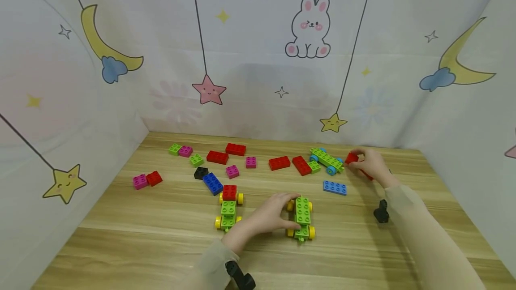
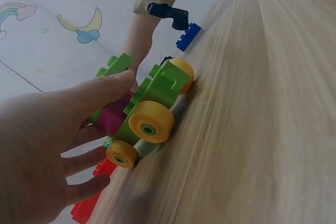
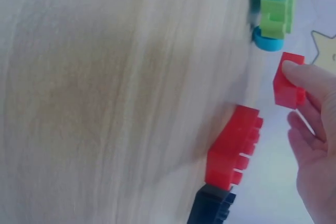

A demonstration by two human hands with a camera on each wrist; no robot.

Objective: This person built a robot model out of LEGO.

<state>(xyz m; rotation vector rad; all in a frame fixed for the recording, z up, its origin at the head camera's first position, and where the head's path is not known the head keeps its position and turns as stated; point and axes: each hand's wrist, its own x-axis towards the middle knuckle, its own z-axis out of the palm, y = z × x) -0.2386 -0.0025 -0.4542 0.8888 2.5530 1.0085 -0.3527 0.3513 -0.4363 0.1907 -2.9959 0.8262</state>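
Observation:
My left hand holds a toy car with a green base and yellow wheels, standing on the table. In the left wrist view, its thumb lies against a green brick on top, above a magenta brick; some fingers are partly hidden behind the car. At the far right, my right hand pinches a small red brick between thumb and fingers, raised off the table. A longer red brick lies below that hand, beside a black brick.
Left of the held car stands another yellow-wheeled car bearing a red brick. A blue-wheeled green car and a light blue brick lie near my right hand. Several red, magenta, green, blue and black bricks are scattered toward the back wall.

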